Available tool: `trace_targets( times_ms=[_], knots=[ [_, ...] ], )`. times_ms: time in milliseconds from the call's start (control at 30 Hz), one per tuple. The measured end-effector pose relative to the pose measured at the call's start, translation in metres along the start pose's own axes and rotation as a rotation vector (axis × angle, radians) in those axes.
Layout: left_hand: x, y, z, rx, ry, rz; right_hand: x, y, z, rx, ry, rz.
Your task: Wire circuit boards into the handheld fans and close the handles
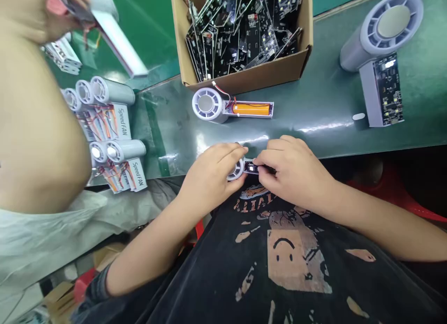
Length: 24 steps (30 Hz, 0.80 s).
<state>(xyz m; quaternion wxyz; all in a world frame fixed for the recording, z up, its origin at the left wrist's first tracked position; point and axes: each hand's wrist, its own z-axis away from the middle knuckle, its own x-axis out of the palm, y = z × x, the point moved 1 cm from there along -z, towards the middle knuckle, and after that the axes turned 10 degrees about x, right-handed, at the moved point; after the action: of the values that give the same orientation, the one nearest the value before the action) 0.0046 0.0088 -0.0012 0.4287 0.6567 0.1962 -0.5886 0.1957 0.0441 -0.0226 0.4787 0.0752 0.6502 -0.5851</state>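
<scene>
Lying roughly left to right between both hands, a small fan [236, 170] is held at the near edge of the surface [314, 112], close to the dark shirt. Its round head is clasped by the left hand [213, 169], the thumb on the near side and the fingers curled over the far side. Along the handle's long axis, to the right of that head, a circuit board [250, 166] is exposed; its right end is pinched by the fingers of the right hand [291, 168], which is the nearer hand to it. Whether the handle's wall is also gripped there cannot be told, since the far end is covered. Just beyond the hands, a second fan with an orange battery [250, 110] is laid nearly parallel, touched by neither.
</scene>
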Motion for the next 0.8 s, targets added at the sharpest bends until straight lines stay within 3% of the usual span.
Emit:
trace_targets(
  times_ms=[333, 667, 800],
  knots=[
    [0.009, 0.003, 0.005, -0.107, 0.124, -0.014, 0.004, -0.010, 0.002, 0.034, 0.040, 0.063],
    [0.012, 0.000, 0.005, -0.077, 0.127, 0.036, 0.005, 0.008, 0.006, -0.124, 0.108, 0.086],
    [0.012, 0.001, 0.006, -0.111, 0.115, 0.063, -0.003, 0.019, 0.014, -0.186, 0.070, 0.165]
  ],
)
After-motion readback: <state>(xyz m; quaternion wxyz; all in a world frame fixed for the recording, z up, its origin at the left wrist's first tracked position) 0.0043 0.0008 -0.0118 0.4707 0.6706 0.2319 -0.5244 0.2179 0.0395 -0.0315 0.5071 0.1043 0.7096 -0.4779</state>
